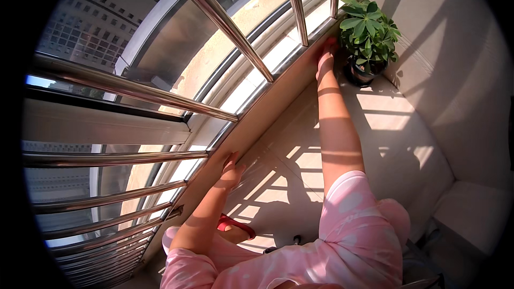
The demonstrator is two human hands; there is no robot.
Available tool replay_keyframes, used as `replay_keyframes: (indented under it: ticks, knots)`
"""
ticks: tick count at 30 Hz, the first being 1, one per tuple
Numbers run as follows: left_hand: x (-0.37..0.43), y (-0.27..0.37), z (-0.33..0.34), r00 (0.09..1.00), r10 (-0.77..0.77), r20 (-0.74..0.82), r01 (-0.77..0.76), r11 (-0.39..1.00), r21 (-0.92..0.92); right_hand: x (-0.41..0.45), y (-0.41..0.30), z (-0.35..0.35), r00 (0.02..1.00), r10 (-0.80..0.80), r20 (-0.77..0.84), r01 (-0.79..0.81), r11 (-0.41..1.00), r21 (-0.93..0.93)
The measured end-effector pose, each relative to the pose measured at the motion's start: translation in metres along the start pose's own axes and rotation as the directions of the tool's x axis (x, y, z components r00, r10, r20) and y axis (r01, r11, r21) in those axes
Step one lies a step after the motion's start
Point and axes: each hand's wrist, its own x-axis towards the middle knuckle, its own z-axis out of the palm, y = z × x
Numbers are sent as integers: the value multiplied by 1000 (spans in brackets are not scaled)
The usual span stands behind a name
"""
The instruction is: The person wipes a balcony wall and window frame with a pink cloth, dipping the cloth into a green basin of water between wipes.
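My left hand rests against the low beige wall under the window ledge, thumb apart from the fingers, with nothing seen in it. My right arm reaches far forward, and my right hand is at the far end of the same wall, just left of a potted plant with green leaves. Something red shows at its fingertips in shadow; whether it is a held thing or lit skin cannot be told. The plant's dark pot stands on the floor in the corner.
Shiny metal bars rise from a metal rail along the window, which looks out on tall buildings. Sunlit pale floor tiles carry bar shadows. A beige padded surface stands at the right. A red slipper is on a foot below.
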Motion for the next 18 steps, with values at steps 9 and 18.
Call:
replay_keyframes:
  ticks: [9, 18]
  knots:
    - [-2, -13, -5, 996, -86, 14, 87, 992, -90, -24, 64, -5, 996, 3, 91, -25, 969, 246]
    - [-7, -30, -1, 1000, -3, -20, 0, 989, -151, -118, 164, 5, 970, 63, 233, -161, 889, 430]
